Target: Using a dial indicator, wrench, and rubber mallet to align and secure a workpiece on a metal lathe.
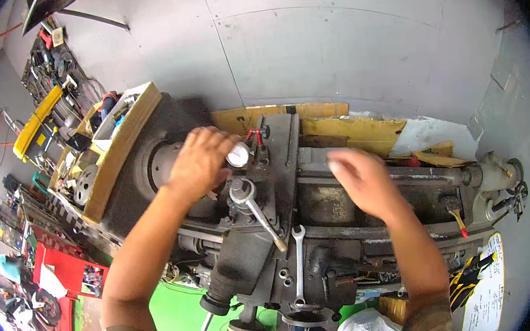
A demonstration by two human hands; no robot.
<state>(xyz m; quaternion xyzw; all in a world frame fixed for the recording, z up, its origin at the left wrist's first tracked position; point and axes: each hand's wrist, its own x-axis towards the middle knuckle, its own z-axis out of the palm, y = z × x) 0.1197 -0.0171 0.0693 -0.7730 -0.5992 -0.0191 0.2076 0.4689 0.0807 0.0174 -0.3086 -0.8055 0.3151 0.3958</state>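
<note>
My left hand [198, 162] is over the front of the round lathe chuck [162, 166], its fingers loosely bent and the thumb apart; the fingertips' contact is hidden. Just right of it is a dial gauge [237, 155] with a white face, beside a red-handled holder [254, 136] on the carriage. My right hand [363, 178] hovers over the lathe bed, blurred, fingers stretched toward the left and nothing visible in them. Between my forearms stands the tool post [240, 191] with its long lever handle [265, 224]. A combination spanner [300, 265] lies on the carriage below.
A wooden-edged tray [125, 155] of tools and parts sits atop the headstock. A brush [456, 214] with a red tip lies at the bed's right, near the tailstock [497, 175]. Cardboard [351, 133] stands behind the bed. A white plastic bag [367, 329] is low in front.
</note>
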